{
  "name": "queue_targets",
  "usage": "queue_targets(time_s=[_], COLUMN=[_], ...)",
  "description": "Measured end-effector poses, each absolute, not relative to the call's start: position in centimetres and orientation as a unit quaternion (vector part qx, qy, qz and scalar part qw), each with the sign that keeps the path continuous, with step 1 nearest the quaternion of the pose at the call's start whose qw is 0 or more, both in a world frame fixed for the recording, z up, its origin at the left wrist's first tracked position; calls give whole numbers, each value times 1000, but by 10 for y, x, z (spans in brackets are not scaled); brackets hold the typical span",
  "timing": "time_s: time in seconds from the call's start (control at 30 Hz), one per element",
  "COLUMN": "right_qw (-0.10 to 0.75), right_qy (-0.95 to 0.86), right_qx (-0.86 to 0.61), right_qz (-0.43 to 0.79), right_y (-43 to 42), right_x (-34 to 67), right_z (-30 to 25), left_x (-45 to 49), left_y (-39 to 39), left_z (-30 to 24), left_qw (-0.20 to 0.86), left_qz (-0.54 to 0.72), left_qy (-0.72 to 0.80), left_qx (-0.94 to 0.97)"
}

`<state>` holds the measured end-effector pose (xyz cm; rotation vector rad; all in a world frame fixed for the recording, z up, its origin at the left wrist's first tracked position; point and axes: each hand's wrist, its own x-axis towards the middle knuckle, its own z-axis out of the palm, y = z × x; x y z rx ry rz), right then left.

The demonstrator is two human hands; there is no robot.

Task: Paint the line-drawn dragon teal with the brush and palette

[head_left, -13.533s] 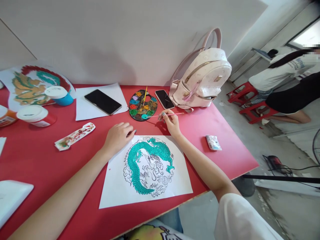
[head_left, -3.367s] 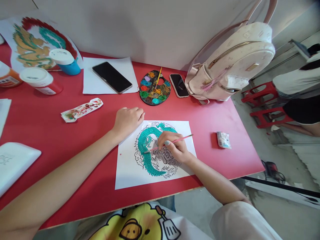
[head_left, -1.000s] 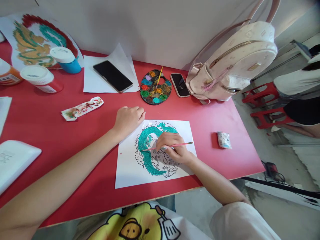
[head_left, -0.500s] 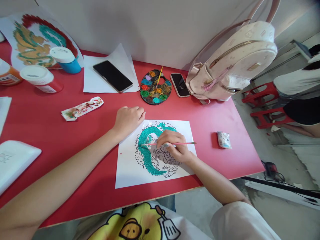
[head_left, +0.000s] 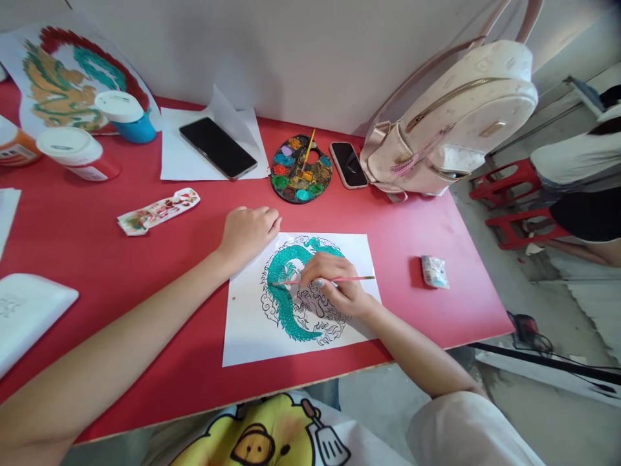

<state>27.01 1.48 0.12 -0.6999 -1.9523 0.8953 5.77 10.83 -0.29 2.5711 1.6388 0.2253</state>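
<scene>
My right hand [head_left: 336, 283] pinches a thin pink paintbrush [head_left: 361, 278], which lies nearly level. The brush tip touches the teal body of a dragon drawing [head_left: 280, 268] on a white sheet of paper [head_left: 247, 330]. Part of the drawing, still in black outline, is under and below this hand. My left hand [head_left: 250, 232] rests at the sheet's upper left corner, its fingers curled down in a loose fist with nothing visible in them. Beyond the sheet lies a paint palette [head_left: 291, 165] with several colours, a yellow brush [head_left: 309, 147] resting across it.
On the red table [head_left: 194, 336] are a large phone [head_left: 218, 147] on papers, a smaller phone [head_left: 348, 165], a stained tissue [head_left: 159, 211], paint jars [head_left: 77, 154], a small packet [head_left: 435, 272] and a pale backpack [head_left: 451, 123]. A painted sheet [head_left: 63, 84] lies at far left. People sit at right.
My right hand and the brush have shifted very slightly left, with the tip staying on the dragon's teal body. My left hand keeps its place.
</scene>
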Motion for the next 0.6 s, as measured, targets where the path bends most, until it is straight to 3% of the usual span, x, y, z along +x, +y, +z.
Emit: queue_targets(time_s=[0.6], right_qw=[422], right_qy=[-761], right_qx=[-299], right_qz=[392], right_y=[17], right_x=[272], right_z=[-5], left_x=[56], left_y=[109], left_z=[-6], left_qw=[47], left_qz=[96], left_qy=[531], left_qx=[841])
